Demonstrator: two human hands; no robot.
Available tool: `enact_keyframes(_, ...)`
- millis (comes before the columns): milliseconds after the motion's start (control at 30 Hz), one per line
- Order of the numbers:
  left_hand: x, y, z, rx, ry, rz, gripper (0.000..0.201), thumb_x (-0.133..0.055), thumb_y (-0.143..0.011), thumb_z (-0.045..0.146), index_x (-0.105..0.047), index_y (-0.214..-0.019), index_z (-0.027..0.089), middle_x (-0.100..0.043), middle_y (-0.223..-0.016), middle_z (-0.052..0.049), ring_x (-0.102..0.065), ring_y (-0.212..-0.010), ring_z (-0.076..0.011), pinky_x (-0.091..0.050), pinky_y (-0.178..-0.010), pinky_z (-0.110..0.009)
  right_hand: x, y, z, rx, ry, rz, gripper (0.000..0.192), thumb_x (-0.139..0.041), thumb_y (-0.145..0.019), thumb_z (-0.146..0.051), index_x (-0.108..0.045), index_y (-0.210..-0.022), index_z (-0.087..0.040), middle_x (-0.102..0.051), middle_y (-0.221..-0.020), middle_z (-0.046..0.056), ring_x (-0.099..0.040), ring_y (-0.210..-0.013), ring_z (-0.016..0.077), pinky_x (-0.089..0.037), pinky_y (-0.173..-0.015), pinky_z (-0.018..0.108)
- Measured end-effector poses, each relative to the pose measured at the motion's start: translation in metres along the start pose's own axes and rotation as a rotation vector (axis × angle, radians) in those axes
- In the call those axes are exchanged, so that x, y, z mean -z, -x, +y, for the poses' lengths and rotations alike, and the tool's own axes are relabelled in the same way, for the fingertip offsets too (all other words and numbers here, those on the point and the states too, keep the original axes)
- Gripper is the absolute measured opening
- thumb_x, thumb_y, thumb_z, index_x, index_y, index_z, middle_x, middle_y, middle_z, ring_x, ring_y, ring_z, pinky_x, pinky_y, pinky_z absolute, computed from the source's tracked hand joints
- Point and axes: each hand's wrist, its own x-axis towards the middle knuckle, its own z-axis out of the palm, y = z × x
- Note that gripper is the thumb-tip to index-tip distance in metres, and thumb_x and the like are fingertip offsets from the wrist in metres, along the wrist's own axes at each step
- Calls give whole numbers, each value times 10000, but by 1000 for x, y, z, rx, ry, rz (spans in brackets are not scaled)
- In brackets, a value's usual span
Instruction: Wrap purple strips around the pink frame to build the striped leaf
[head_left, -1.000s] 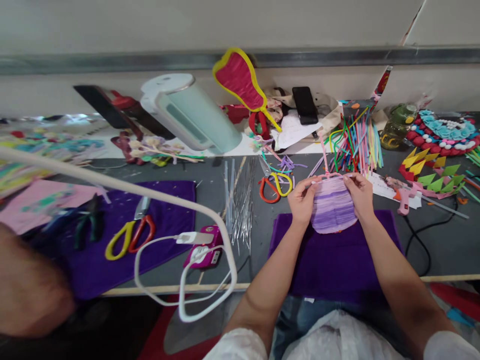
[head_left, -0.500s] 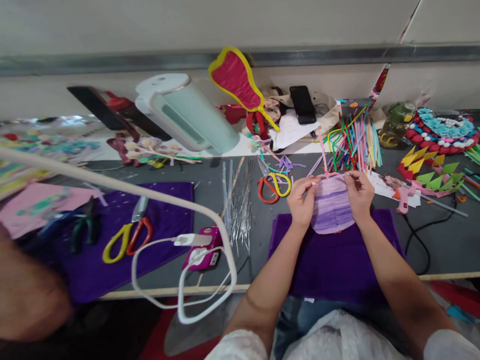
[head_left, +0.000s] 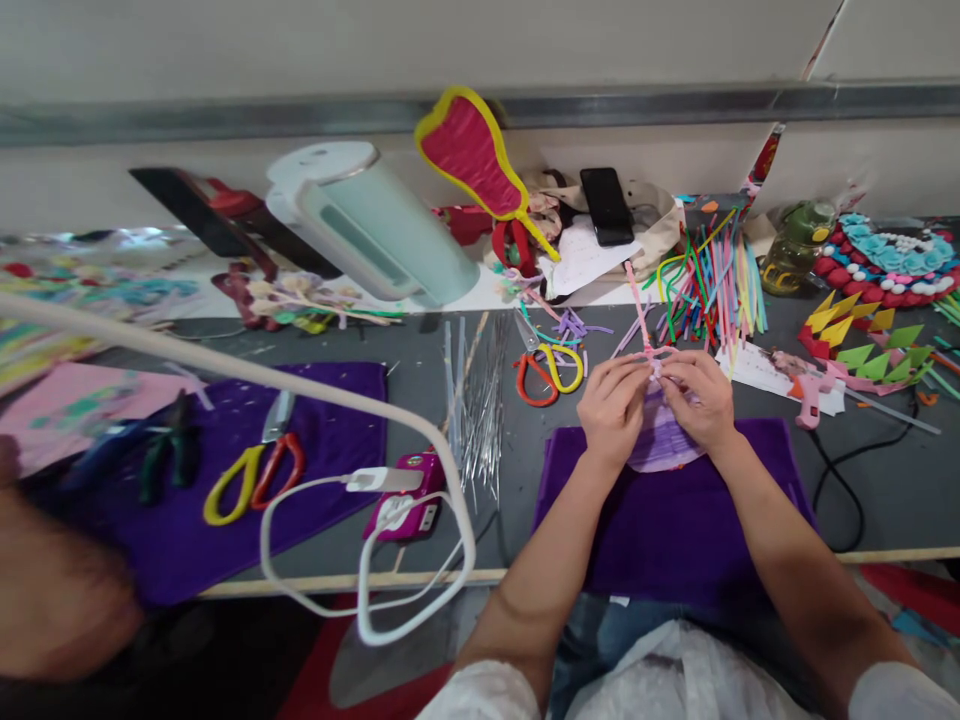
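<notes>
Between my hands is a round fan-shaped piece (head_left: 664, 440) covered in purple and lilac fuzzy strips, with a pink twisted stem (head_left: 636, 300) pointing away from me. My left hand (head_left: 615, 405) is closed, its fingertips pinching the piece near the foot of the stem. Closed as well, my right hand (head_left: 699, 400) pinches the same edge just to the right. Both hands cover much of the upper part. Beneath lies a folded purple cloth (head_left: 675, 540). Scissors with red and yellow handles (head_left: 551, 370) rest left of my left hand.
A pink glue gun (head_left: 810, 395) lies to the right with its black cord. Colourful pipe cleaners (head_left: 720, 285) stand behind my hands. Silver wires (head_left: 484, 410), a pink power socket (head_left: 405, 500) and a white cable (head_left: 442, 440) are leftward. Another person's arm (head_left: 60, 580) is at far left.
Both hands have come together from the sides of the purple piece to the foot of its stem, covering more of its upper part. The stem has shifted slightly left.
</notes>
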Motion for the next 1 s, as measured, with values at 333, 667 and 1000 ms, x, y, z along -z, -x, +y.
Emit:
enact_keyframes(333, 1, -1, 4, 4, 13, -1, 205, -536, -884, 206, -693, -1008, 251, -723, -974, -51, -621, -1048, -221, -505, -895, -422, 0, 0, -1, 69, -10, -18, 168, -554, -882, -212, -673, -991, -254, -681, -944, 64, -645, -904, 198, -552, -801, 376)
enact_keyframes(667, 2, -1, 5, -5, 13, -21, 233, -501, -896, 201, -684, -1031, 254, -716, -993, -55, -614, -1048, -212, -500, -903, -408, 0, -1, -3, 101, -6, -3, 204, -562, -884, -213, -681, -1044, -258, -687, -943, 62, -653, -881, 185, -555, -783, 345)
enact_keyframes(1000, 0, -7, -3, 26, 12, -85, 197, -558, -877, 277, -696, -1017, 265, -669, -1148, -63, -516, -1176, -241, -445, -966, -452, 3, 1, -4, 213, 102, -35, 228, -558, -865, -168, -668, -1040, -264, -683, -938, 67, -650, -894, 202, -549, -784, 356)
